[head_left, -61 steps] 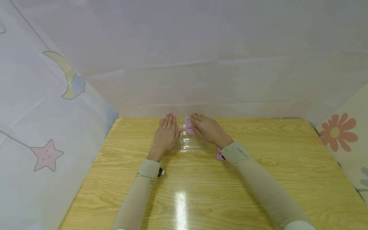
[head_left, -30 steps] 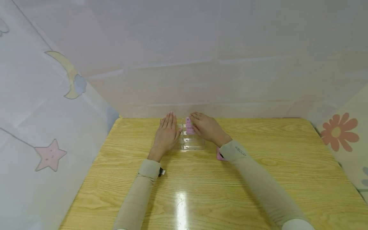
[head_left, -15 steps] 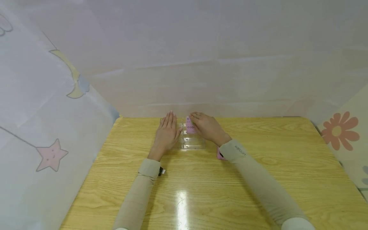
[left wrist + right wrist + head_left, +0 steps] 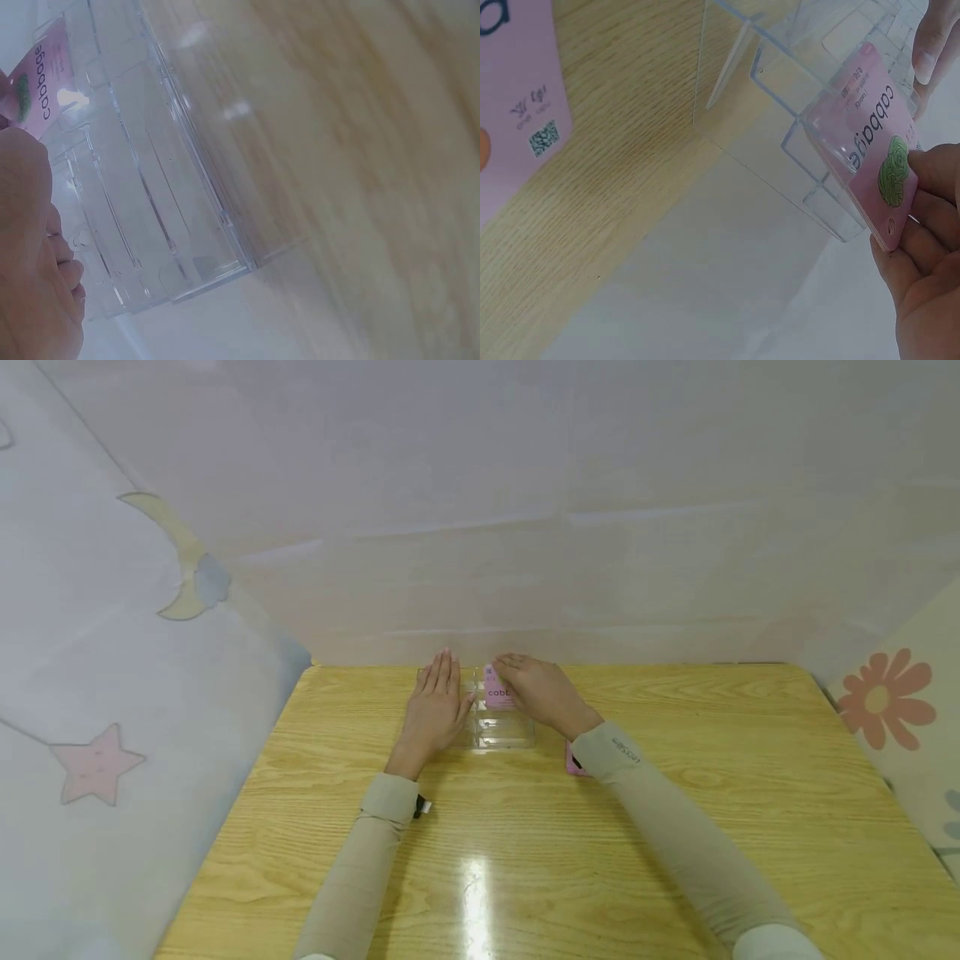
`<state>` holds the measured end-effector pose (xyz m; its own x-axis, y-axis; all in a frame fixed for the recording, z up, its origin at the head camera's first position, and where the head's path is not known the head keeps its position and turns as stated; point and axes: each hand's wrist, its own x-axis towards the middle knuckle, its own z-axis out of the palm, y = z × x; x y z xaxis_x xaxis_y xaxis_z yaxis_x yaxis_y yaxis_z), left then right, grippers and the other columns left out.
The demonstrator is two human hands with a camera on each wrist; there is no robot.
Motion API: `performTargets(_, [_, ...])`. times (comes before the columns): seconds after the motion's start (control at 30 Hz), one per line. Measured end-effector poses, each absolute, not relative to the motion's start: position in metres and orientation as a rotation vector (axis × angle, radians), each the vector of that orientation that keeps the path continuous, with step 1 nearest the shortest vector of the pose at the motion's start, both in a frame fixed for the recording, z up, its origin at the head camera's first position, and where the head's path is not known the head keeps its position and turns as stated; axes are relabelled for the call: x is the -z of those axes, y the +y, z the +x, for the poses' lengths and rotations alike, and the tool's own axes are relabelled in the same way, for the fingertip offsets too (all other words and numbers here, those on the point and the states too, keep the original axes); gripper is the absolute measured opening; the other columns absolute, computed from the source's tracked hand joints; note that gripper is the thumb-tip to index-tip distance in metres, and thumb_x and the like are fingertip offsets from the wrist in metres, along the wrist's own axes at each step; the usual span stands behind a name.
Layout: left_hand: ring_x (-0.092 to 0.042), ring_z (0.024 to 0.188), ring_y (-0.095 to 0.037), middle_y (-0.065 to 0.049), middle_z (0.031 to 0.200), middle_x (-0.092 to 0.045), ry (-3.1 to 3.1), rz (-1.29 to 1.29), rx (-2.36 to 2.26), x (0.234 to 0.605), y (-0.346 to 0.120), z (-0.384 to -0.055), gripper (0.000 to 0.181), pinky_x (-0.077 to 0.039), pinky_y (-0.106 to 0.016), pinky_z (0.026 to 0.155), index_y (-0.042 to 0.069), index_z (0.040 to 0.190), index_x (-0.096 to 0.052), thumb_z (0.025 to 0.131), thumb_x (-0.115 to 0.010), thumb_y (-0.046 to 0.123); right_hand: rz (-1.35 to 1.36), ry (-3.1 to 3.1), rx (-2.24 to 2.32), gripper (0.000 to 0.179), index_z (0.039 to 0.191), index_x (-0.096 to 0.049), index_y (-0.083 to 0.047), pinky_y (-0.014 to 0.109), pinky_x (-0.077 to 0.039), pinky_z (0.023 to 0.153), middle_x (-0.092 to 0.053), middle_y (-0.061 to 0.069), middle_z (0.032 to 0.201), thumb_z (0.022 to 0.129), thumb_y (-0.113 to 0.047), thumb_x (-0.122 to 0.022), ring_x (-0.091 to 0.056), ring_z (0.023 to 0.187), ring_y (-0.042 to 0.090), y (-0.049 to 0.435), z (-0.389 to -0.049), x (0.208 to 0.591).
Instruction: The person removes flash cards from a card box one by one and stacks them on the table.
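Taking the clear rack (image 4: 504,734) as a clock face in the head view, with 12 at the wall, the pink cabbage card (image 4: 497,687) stands between 1 and 2 o'clock, its lower edge tucked behind a clear wall of the rack. The right hand (image 4: 545,696), at about 2 to 3 o'clock, pinches the card by its upper part, digits on both front and back. The left hand (image 4: 435,716) lies flat over the 9 o'clock side, fingers straight and pointing to 12, gripping nothing.

The step looks like seating the card in its slot. To do it well, I would lower it square to the slot and let its lower edge find the floor before the pinch loosens; twisting could catch a corner on the thin divider. Clear plastic hides little but glares a lot, so I can't quite tell whether the card has bottomed out. The left palm should steady the rack, as such light plastic would probably slide. The other pink card (image 4: 574,762), on the table (image 4: 675,718) at 4 o'clock, lies partly beneath the right sleeve (image 4: 652,802), so that forearm should lift clear without dragging it.
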<state>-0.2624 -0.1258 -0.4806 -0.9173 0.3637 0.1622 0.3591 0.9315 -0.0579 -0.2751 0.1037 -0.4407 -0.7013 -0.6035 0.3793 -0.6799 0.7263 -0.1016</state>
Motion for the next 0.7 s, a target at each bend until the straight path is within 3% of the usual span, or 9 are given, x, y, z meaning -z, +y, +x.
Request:
performTargets(0.37, [-0.016, 0.166, -0.037, -0.022, 0.176, -0.008, -2.883, -0.548, -0.021, 0.4836, -0.126, -0.2632, 0.075, -0.021, -0.05, 0.136, -0.006, 0.165, -0.018, 0.114, -0.026, 0.048, 0.987, -2.594, -0.436, 0.034, 0.132, -0.072, -0.001, 0.042, -0.063, 0.099, -0.073, 0.015, 0.134, 0.1, -0.013, -0.073, -0.073, 0.122, 0.031, 0.1037, -0.2794, 0.4384])
performTargets(0.7, [-0.013, 0.166, -0.035, -0.021, 0.176, -0.005, -2.891, -0.541, -0.025, 0.4847, -0.1253, -0.2631, 0.075, -0.018, -0.049, 0.137, -0.005, 0.166, -0.015, 0.114, -0.024, 0.049, 0.921, -2.618, -0.61, 0.03, 0.126, -0.076, -0.004, 0.042, -0.065, 0.094, -0.077, 0.014, 0.124, 0.096, -0.009, -0.075, -0.078, 0.11, 0.031, 0.1032, -0.2825, 0.437])
